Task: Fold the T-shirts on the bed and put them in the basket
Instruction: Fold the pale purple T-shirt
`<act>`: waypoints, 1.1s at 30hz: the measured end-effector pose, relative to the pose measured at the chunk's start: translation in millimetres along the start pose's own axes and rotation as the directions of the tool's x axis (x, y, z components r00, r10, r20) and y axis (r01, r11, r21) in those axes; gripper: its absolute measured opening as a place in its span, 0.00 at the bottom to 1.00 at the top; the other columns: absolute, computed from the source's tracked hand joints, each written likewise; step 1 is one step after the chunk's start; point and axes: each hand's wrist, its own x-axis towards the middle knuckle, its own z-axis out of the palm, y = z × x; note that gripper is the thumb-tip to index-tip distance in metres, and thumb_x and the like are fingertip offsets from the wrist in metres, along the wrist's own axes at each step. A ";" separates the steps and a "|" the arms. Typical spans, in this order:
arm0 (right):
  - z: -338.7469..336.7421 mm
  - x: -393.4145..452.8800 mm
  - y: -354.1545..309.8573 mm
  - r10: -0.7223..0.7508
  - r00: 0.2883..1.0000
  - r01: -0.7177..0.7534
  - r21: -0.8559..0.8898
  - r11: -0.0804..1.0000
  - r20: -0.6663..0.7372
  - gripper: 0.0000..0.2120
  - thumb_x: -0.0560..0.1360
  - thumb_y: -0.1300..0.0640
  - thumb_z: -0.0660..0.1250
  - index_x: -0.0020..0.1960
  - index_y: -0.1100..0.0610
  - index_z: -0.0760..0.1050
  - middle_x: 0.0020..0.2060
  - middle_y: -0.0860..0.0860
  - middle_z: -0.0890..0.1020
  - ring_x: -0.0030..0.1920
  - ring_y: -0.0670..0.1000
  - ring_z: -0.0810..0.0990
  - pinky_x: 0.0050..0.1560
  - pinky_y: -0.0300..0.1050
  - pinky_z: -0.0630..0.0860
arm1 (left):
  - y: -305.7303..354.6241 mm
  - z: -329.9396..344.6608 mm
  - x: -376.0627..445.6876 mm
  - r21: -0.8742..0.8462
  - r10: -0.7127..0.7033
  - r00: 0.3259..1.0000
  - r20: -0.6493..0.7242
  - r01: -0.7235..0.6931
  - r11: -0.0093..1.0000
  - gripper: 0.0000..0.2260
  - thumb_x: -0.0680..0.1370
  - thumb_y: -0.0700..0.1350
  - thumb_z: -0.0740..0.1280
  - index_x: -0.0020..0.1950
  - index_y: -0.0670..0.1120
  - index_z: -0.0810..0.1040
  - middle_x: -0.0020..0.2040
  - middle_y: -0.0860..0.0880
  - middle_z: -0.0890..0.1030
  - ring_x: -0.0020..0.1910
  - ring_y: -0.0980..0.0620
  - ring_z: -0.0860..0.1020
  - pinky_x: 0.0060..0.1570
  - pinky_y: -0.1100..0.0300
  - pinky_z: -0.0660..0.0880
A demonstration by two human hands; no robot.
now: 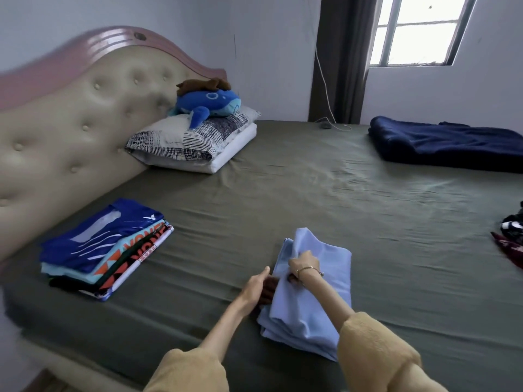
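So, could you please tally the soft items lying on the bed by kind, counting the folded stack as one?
Light blue T-shirt being folded: 1
Stack of folded T-shirts: 1
Pillows: 2
Plush toys, a blue whale and a brown one: 2
Navy blanket: 1
Unfolded clothing pile at the right edge: 1
Total: 8

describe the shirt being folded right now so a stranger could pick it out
Start at the padded headboard and go down to the near edge of the bed. There the right hand grips a light blue T-shirt. It is plain, unlike the printed shirts in the folded stack.
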 end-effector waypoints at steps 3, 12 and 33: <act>13.7 4.3 -1.9 -0.029 0.999 0.028 0.024 0.999 0.043 0.16 0.78 0.58 0.58 0.61 0.67 0.68 0.57 0.63 0.77 0.56 0.60 0.77 0.49 0.44 0.72 | 5.5 -7.4 4.6 -0.006 -0.076 0.994 0.077 0.077 0.997 0.21 0.82 0.53 0.54 0.35 0.46 0.75 0.24 0.53 0.78 0.21 0.59 0.74 0.22 0.70 0.66; -33.1 18.9 33.1 0.033 0.936 -0.001 0.090 0.996 -0.352 0.17 0.75 0.59 0.63 0.62 0.63 0.67 0.62 0.61 0.72 0.65 0.60 0.69 0.58 0.51 0.68 | 5.2 -0.4 27.7 0.477 0.119 0.976 -0.183 -0.018 0.879 0.07 0.71 0.48 0.68 0.40 0.47 0.72 0.45 0.47 0.78 0.46 0.49 0.74 0.38 0.63 0.66; -124.2 36.9 19.4 -0.377 0.916 0.363 0.692 0.624 -0.140 0.04 0.73 0.66 0.68 0.47 0.60 0.78 0.32 0.44 0.82 0.37 0.46 0.79 0.38 0.36 0.76 | 91.0 30.6 49.3 -0.027 0.201 0.979 -0.014 -0.202 0.979 0.14 0.79 0.34 0.59 0.64 0.33 0.72 0.53 0.42 0.78 0.34 0.57 0.80 0.35 0.67 0.78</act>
